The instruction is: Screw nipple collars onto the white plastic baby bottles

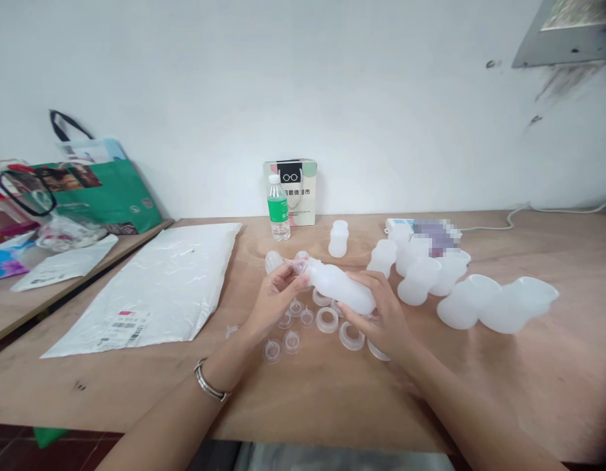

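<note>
A frosted white baby bottle [339, 286] lies tilted in the air between my hands, its neck toward the left. My right hand [381, 311] is wrapped around the base end. At the neck, my left hand [282, 291] pinches a clear top piece [299, 266]; my fingers partly cover how it sits there. Below the bottle, several clear silicone nipples [291, 341] and white screw rings [327, 320] lie on the wooden table [303, 399]. A clear dome cap [273, 261] stands just behind my left fingers.
Several frosted bottle bodies [419, 281] stand or lie at right, with one bottle [338, 239] upright farther back. A water bottle [278, 209] and paper bag [305, 190] are by the wall. A white mailing bag [160, 288] lies at left, near a green bag [106, 196].
</note>
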{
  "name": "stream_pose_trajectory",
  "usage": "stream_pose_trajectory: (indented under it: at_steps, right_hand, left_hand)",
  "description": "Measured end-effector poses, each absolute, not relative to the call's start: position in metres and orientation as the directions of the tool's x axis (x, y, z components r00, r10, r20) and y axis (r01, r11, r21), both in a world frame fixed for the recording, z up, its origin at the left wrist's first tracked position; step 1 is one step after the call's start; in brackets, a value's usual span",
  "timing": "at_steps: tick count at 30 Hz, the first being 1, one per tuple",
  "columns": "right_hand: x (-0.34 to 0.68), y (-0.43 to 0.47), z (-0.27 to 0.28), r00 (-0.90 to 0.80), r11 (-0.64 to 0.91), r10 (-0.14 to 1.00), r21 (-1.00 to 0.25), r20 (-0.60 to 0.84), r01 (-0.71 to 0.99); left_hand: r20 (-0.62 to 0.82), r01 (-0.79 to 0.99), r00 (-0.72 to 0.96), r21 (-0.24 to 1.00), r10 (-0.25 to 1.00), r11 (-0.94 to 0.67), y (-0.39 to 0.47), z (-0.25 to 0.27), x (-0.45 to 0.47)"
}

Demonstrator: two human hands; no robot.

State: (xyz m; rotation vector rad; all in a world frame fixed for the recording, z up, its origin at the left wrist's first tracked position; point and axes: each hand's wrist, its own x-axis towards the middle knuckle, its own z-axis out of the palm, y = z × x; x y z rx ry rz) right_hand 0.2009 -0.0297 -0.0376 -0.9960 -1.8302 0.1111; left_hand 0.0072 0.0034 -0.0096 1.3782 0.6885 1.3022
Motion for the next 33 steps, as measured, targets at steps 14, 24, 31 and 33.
stream_pose_trajectory:
  at_steps: [14, 24, 31, 33]
  right_hand:
    - [0.212, -0.031, -0.043, -0.318, 0.758, 0.251, 0.019, 0.915, 0.652]
    - [0.199, -0.039, -0.03, -0.095, 0.374, 0.925, -0.925, 0.367, 0.072]
    - [0.2, -0.035, -0.04, -0.222, 0.247, 0.94, -0.966, 0.259, -0.08]
    - [0.2, -0.035, -0.041, -0.167, 0.352, 0.921, -0.936, 0.351, -0.027]
  left_hand:
    - [0.218, -0.132, 0.359, 0.974, 0.907, -0.182, 0.011, -0.014, -0.002]
    - [0.304, -0.16, 0.406, 0.952, 0.862, -0.26, -0.001, 0.003, -0.007]
    - [0.323, -0.22, 0.374, 0.941, 0.869, -0.255, 0.004, -0.005, -0.005]
    - [0.313, -0.212, 0.366, 0.945, 0.877, -0.248, 0.004, -0.006, -0.005]
